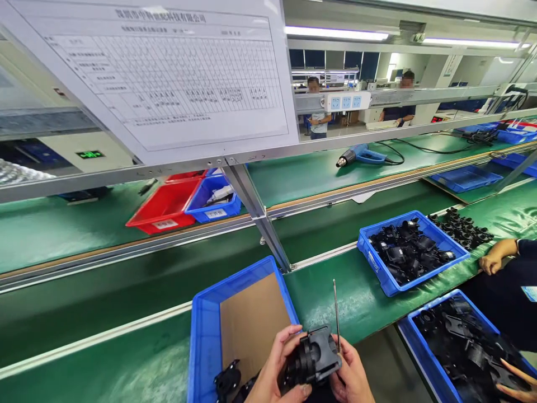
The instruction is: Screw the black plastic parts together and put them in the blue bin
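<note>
My left hand (282,369) is closed around a black plastic part (319,355) with a round ribbed body and a flat, notched plate at one end. Between the fingers of my right hand (350,369) is a thin metal rod (336,308), pointing upward; its lower end is hidden in the hand. The right fingers are also close against the plate's edge, and whether they grip it I cannot tell. Just beyond my hands stands a blue bin (205,336) lined with brown cardboard, with a few black parts (229,380) in its near corner.
Two blue trays of black parts, one on the bench (377,280) and one nearer (432,358), lie to the right. A co-worker's hand (493,263) rests by loose black pieces (461,226). A metal post (255,215), red bin (168,204) and blue heat gun (364,154) stand beyond.
</note>
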Motion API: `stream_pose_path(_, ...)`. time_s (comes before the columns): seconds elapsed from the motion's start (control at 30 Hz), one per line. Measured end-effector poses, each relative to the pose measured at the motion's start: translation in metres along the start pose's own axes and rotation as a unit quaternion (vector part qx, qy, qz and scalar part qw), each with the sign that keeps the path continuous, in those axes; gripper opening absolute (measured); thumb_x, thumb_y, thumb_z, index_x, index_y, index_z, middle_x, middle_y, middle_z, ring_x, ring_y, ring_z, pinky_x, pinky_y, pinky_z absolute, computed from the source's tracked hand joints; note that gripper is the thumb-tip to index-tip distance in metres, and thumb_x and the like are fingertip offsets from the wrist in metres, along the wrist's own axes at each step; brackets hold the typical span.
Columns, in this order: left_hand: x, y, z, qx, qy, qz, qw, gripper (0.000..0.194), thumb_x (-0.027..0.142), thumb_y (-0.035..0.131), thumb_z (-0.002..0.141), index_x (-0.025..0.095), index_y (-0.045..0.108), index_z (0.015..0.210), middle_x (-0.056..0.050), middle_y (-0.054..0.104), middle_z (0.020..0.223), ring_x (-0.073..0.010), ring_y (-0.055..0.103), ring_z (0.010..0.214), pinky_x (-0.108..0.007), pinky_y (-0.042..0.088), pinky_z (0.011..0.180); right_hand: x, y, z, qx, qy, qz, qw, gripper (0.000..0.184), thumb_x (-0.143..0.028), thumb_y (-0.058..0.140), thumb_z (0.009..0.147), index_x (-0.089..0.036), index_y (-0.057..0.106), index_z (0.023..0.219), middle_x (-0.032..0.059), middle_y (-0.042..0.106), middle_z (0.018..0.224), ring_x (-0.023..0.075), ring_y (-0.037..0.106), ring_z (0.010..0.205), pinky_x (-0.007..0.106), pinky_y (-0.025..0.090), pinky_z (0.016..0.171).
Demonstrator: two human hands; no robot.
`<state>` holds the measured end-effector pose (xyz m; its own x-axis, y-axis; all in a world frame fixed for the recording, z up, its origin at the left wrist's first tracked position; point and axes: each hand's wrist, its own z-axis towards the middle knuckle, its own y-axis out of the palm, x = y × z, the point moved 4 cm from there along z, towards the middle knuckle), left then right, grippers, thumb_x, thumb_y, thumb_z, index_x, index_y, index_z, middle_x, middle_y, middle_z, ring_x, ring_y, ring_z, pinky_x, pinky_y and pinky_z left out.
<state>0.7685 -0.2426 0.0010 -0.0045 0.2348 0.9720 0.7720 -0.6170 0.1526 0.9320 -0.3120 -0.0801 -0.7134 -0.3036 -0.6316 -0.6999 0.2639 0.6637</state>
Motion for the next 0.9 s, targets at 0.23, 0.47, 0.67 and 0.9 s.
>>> stream_pose_path(0.23, 0.014, 0.003, 0.002, -0.07, -0.005, 0.096, 0.993, 0.076, 0.023, 0.076, 0.093, 0.036, 0.03, 0.153, -0.012, 0.055, 0.157, -0.0299, 0.048, 0.151, -0.044, 0.035, 0.127, 0.005, -0.012, -0.015, 0.063, -0.014, 0.02, 0.998, 0.083, -0.071, 0.088, 0.072, -0.019, 0.064, 0.132, -0.0127, 0.039, 0.049, 0.0023, 0.019, 0.035, 0.015, 0.017, 0.035)
stream_pose_path(0.47, 0.014, 0.004, 0.007, -0.106, -0.037, 0.093, 0.989, 0.081, 0.01, 0.066, 0.088, 0.033, 0.026, 0.155, -0.013, 0.049, 0.16, -0.0293, 0.044, 0.152, -0.049, 0.032, 0.128, 0.013, -0.022, -0.016, 0.037, -0.014, 0.042, 0.998, 0.074, -0.06, 0.087, 0.081, -0.019, 0.061, 0.136, -0.0115, 0.046, 0.056, 0.0013, 0.02, 0.038, 0.015, 0.019, 0.037)
stream_pose_path(0.67, 0.011, -0.001, 0.011, -0.113, -0.049, 0.1, 0.987, 0.077, 0.015, 0.067, 0.091, 0.034, 0.029, 0.156, -0.012, 0.047, 0.161, -0.0294, 0.042, 0.152, -0.05, 0.029, 0.129, 0.013, -0.024, -0.011, 0.033, -0.018, 0.053, 0.998, 0.075, -0.058, 0.088, 0.079, -0.02, 0.059, 0.137, -0.0112, 0.048, 0.057, 0.0014, 0.02, 0.038, 0.014, 0.02, 0.037)
stream_pose_path(0.9, 0.008, -0.001, 0.032, -0.089, -0.01, 0.045, 0.995, 0.052, 0.05, 0.069, 0.1, 0.029, 0.05, 0.143, -0.01, 0.053, 0.15, -0.0304, 0.047, 0.145, -0.041, 0.036, 0.123, 0.014, -0.015, -0.008, 0.007, -0.026, 0.094, 0.995, 0.06, -0.054, 0.09, 0.079, -0.024, 0.062, 0.123, -0.0095, 0.056, 0.063, -0.0007, 0.019, 0.036, 0.013, 0.018, 0.035)
